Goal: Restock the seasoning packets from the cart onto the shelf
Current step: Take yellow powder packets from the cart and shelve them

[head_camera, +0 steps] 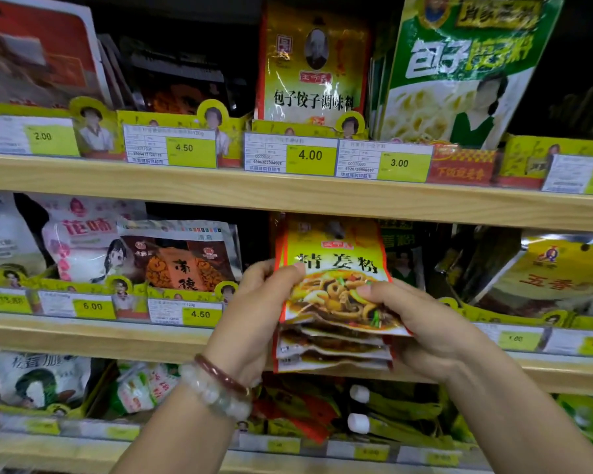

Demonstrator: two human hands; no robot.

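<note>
Two hands (254,313) around seasoning packets (336,295)

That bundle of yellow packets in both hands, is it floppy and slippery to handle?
Probably floppy: the yellow packets are thin pouches whose lower edges fan out unevenly. Likely slippery too, since the film looks glossy, and the left hand and right hand both pinch the stack. It seems light.
</note>
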